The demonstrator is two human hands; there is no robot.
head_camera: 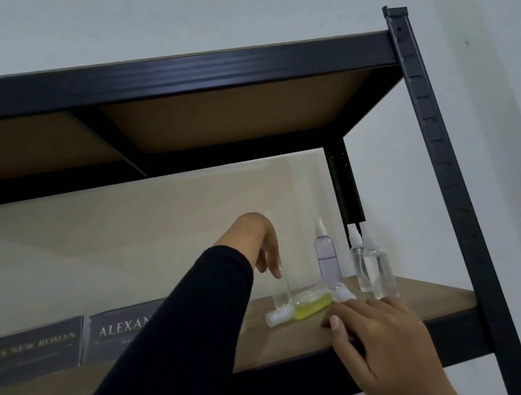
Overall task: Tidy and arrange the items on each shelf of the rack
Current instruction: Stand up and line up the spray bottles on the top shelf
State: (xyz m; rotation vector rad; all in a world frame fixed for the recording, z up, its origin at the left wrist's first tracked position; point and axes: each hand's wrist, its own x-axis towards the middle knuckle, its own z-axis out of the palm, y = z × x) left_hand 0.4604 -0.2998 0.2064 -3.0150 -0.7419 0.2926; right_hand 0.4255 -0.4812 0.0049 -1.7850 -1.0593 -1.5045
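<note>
The right hand point(386, 335) is the nearest thing to the camera. It rests on the front part of the wooden shelf point(427, 300), with fingers spread and almost straight, and it grasps nothing; the fingertips are just beside the lying bottles. The left hand point(266, 248), at the end of a black sleeve point(173, 345), reaches deeper over the shelf and holds a small clear bottle point(281, 293) from above with the fingers bent down — the bottle stands upright on the board.

In front of this bottle, a bottle with yellow-green liquid point(308, 309) lies on its side, its white cap pointing left. A second lying clear bottle seems to be right behind it, but it is too blurred to tell more. Behind them a tall lilac spray bottle point(326, 255) stands upright, and to the right two clear spray bottles point(373, 264) stand close together near the back post of the black rack point(433, 139).

On the left side of the same shelf, two dark cards point(25, 350) with light lettering lean back — the sleeve covers part of the second one.
</note>
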